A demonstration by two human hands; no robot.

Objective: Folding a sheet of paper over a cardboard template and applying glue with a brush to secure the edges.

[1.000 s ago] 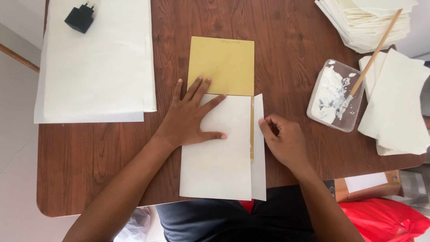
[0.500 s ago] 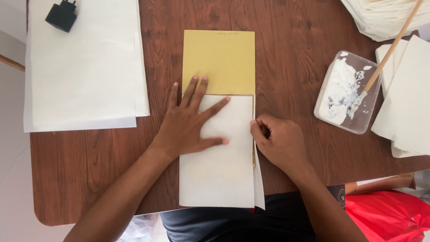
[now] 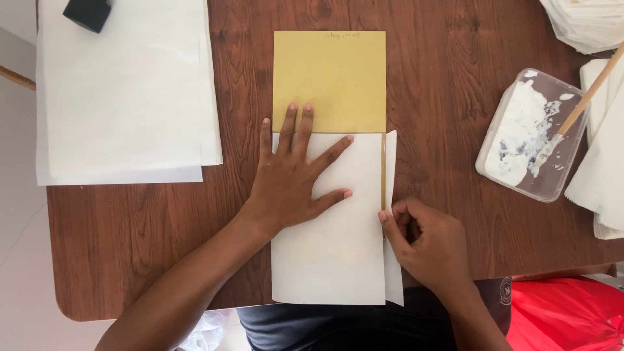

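A dark brown wooden table fills the view, seen from above. The left hand lies flat with fingers spread on a white sheet of paper, pressing it down over the lower part of a yellow card; its fingertips reach onto the bare yellow just beyond the sheet's top edge. The right hand, just beside the left and apart from it, is curled, its fingertips pinching the folded right edge of the white sheet, where a thin yellow strip of card shows beside a narrow white flap. Well off to the right of the right hand stands a clear plastic tray smeared with white paste, a wooden-handled brush resting in it. Beyond the left hand, to its left, lies a stack of large white sheets with a black object on its far corner.
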